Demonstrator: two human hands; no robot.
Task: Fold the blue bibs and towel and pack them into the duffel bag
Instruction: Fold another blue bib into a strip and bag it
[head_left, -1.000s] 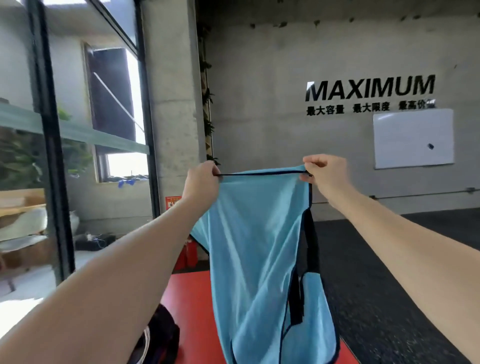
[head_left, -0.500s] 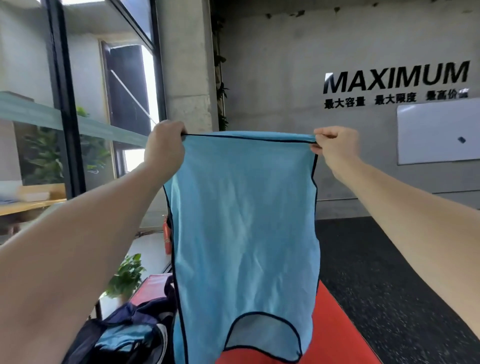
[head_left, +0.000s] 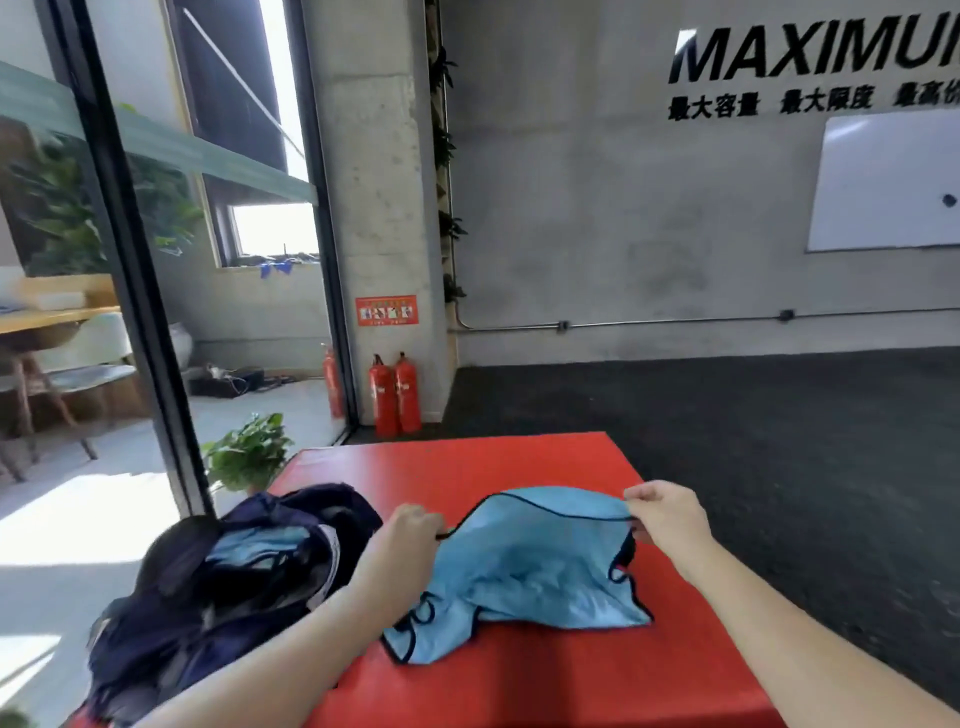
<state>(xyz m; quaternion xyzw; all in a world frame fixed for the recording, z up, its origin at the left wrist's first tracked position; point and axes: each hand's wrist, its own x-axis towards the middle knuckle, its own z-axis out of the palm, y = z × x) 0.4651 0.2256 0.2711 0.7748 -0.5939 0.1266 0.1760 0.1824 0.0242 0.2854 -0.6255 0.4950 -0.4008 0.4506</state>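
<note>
Left hand (head_left: 410, 540) and right hand (head_left: 667, 514) are each pinching the black-trimmed top edge of the blue bib (head_left: 524, 566), fingers curled, forearms reaching forward. Bib is lying crumpled mid red table (head_left: 519, 680); bare red ahead. Duffel bag (head_left: 223, 587) is sitting open at the left edge.

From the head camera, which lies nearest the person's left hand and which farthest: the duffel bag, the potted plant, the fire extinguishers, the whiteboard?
From the left hand:
1. Duffel bag, just to its left.
2. Potted plant, on the floor beyond the bag.
3. Fire extinguishers, by the pillar.
4. Whiteboard, far right wall.
</note>
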